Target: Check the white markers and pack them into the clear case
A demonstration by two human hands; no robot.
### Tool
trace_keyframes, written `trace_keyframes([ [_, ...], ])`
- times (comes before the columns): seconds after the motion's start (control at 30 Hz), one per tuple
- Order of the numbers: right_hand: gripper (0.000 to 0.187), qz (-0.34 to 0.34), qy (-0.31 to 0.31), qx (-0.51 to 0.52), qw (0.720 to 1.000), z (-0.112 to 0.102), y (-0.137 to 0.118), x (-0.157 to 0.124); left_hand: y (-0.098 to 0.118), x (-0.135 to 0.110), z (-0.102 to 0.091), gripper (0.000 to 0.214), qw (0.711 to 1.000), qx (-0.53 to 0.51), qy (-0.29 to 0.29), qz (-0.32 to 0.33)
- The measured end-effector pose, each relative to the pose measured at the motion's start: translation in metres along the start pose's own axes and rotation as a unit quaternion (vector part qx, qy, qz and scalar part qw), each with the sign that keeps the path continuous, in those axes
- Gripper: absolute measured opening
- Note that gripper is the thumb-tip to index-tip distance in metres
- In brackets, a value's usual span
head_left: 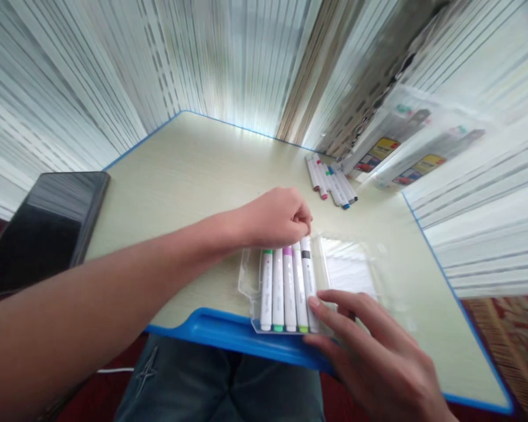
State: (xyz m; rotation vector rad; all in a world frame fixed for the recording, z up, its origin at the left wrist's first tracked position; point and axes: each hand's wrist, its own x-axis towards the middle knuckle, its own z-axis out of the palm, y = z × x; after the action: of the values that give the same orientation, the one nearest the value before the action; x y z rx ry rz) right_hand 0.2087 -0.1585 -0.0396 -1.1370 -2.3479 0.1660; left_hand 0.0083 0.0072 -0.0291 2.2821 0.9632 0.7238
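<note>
A clear plastic tray (347, 269) lies near the front edge of a pale desk (193, 176) with a blue rim. Several white markers (286, 287) with coloured caps lie side by side in its left half. My left hand (277, 217) reaches across from the left, fingers curled and pinched at the top ends of the markers. My right hand (369, 346) rests at the tray's near edge, fingers stretched out, the fingertips touching the rightmost marker's lower end.
A loose bunch of markers (332, 181) lies at the back right of the desk. Beside it are two clear marker packs (405, 146) with yellow labels. A dark tablet (44, 228) sits off the left side. Striped curtains surround the desk.
</note>
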Motion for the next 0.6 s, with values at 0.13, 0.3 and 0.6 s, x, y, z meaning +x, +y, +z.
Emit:
trace_keyframes([
  [0.13,0.031,-0.013,0.011,-0.004,1.0,0.002,0.0,0.003,0.005,-0.002,-0.003,0.027,0.995,0.053,-0.054,0.063],
  [0.3,0.03,-0.012,0.011,0.001,1.0,0.004,-0.002,0.005,0.025,-0.009,-0.008,0.025,0.975,0.19,-0.073,0.092],
  [0.6,0.028,0.005,0.01,-0.005,1.0,0.004,-0.001,0.007,0.031,-0.011,-0.005,0.029,0.967,0.237,-0.059,0.071],
])
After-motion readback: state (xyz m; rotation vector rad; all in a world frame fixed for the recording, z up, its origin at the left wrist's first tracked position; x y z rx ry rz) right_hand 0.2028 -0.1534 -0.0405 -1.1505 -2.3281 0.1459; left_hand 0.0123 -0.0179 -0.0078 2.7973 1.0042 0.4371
